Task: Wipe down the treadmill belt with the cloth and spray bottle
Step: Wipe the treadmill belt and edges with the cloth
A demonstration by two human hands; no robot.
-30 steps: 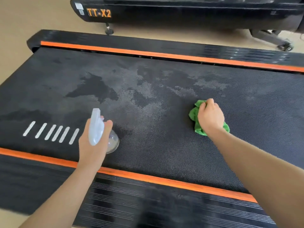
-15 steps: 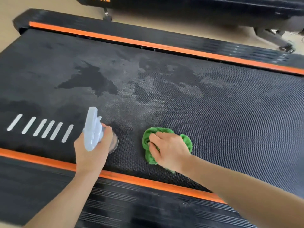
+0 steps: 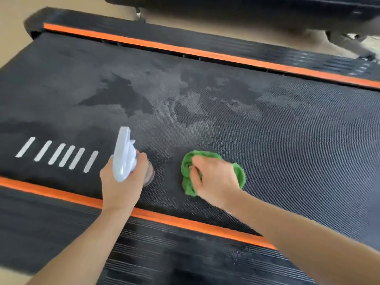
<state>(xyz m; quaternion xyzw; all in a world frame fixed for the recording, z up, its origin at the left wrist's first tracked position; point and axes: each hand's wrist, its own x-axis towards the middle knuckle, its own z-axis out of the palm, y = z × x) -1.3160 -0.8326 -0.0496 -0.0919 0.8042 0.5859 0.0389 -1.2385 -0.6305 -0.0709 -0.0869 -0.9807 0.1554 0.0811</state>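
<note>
The black textured treadmill belt (image 3: 287, 145) fills the view, with dark wet patches and pale dry patches across its middle. My left hand (image 3: 121, 182) grips a clear spray bottle with a pale blue trigger head (image 3: 123, 155), held just above the belt near its front edge. To its right, my right hand (image 3: 213, 177) presses a bunched green cloth (image 3: 188, 175) onto the belt, fingers curled into the fabric. The bottle's clear body is mostly hidden behind my left hand.
Orange strips (image 3: 205, 52) run along the far and near sides of the belt, each beside a black ribbed side rail (image 3: 174, 254). White slanted marks (image 3: 59, 155) lie on the belt at left. A second black machine (image 3: 246, 9) stands on the beige floor beyond.
My right hand has dragged the green cloth from the belt's middle-right toward the near edge, close to the bottle. The left hand with the bottle has hardly moved. The camera shifted.
</note>
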